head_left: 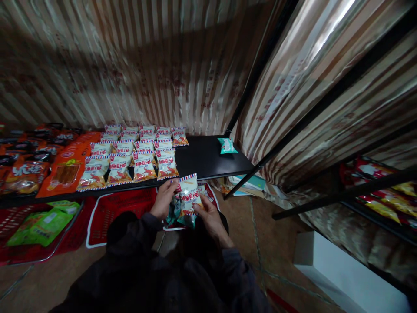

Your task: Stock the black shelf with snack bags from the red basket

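Left hand [165, 199] and right hand [211, 217]: pinched one snack bag [189, 194] between them | bag: above my basket [213, 198] of teal packets [186, 221] | left basket [80, 213]: green packets [45, 224]

1 white box [348, 269] sits on the tiled floor [280, 252]. Red-and-yellow snack bags [386, 198] lie at far right. Green packets [45, 224] fill part of the far-left red basket [70, 244].

White/orange snack pkt [189, 194]; upright-ish, held btwn both hands [165, 201].
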Demonstrator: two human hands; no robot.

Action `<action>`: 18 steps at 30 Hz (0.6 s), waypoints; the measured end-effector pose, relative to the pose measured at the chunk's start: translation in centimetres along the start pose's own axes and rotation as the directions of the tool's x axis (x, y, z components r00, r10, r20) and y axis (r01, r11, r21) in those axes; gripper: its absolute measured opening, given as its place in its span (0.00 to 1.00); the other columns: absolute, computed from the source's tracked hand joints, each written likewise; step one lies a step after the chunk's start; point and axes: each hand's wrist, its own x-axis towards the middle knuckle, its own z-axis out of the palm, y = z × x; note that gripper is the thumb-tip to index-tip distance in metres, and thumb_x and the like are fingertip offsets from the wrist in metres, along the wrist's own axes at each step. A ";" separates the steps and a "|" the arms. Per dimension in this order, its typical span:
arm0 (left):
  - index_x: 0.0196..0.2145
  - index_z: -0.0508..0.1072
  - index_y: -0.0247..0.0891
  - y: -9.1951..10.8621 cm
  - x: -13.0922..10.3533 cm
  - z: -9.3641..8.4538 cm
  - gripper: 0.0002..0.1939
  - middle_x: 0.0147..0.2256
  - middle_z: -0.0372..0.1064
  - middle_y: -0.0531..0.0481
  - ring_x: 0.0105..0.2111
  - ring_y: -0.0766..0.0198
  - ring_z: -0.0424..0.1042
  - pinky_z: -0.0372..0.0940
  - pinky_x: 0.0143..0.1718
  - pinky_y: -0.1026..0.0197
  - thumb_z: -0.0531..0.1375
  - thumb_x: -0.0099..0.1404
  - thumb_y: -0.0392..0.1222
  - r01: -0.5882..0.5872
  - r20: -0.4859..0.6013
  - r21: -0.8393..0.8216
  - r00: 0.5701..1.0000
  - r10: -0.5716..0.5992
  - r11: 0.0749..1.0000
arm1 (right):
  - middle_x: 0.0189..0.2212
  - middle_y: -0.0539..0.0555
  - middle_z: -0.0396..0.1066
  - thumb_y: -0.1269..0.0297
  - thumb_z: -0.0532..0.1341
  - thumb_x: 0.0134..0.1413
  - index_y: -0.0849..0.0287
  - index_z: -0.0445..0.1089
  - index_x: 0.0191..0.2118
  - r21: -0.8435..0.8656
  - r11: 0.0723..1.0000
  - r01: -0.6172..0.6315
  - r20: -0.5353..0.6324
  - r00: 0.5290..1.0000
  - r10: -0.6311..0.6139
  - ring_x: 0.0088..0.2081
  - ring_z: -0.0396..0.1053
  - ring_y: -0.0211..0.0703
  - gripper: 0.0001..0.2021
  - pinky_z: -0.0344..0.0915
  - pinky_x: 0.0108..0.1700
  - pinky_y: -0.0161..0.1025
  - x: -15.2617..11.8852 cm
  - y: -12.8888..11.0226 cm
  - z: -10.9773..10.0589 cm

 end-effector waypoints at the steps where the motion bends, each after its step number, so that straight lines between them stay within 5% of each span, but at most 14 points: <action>1: 0.31 0.74 0.35 0.3 0.1 0.3 0.22 0.31 0.74 0.47 0.33 0.62 0.71 0.63 0.36 0.62 0.66 0.46 0.55 -0.001 -0.016 -0.011 1.000 0.001 1.000 | 0.45 0.52 0.73 0.57 0.71 0.35 0.55 0.70 0.47 -0.001 1.000 0.004 -0.006 1.000 -0.004 0.46 0.70 0.49 0.28 0.65 0.50 0.45 0.1 -0.3 0.2; 6: 0.28 0.71 0.34 1.5 0.9 0.8 0.17 0.25 0.72 0.51 0.26 0.67 0.70 0.63 0.32 0.64 0.67 0.44 0.48 -0.009 -0.133 -0.120 0.991 -0.007 0.993 | 0.44 0.52 0.73 0.56 0.70 0.37 0.52 0.66 0.50 0.123 0.992 0.002 -0.086 0.996 0.009 0.41 0.72 0.45 0.30 0.69 0.42 0.42 0.5 -0.9 0.9; 10: 0.29 0.70 0.35 2.8 1.6 1.0 0.14 0.24 0.71 0.54 0.23 0.70 0.69 0.62 0.29 0.66 0.66 0.46 0.44 0.004 -0.238 -0.184 0.970 -0.049 0.983 | 0.36 0.50 0.75 0.57 0.72 0.33 0.54 0.69 0.40 0.250 0.968 -0.019 -0.157 0.986 0.060 0.35 0.72 0.40 0.23 0.70 0.38 0.38 0.5 -0.8 2.1; 18: 0.28 0.70 0.36 3.8 1.9 1.1 0.14 0.27 0.72 0.54 0.26 0.70 0.70 0.63 0.31 0.66 0.67 0.44 0.43 -0.045 -0.266 -0.218 0.964 -0.015 0.975 | 0.29 0.49 0.74 0.61 0.73 0.30 0.58 0.69 0.31 0.320 0.947 -0.013 -0.176 0.982 0.073 0.31 0.72 0.37 0.19 0.70 0.37 0.37 0.9 -0.8 4.4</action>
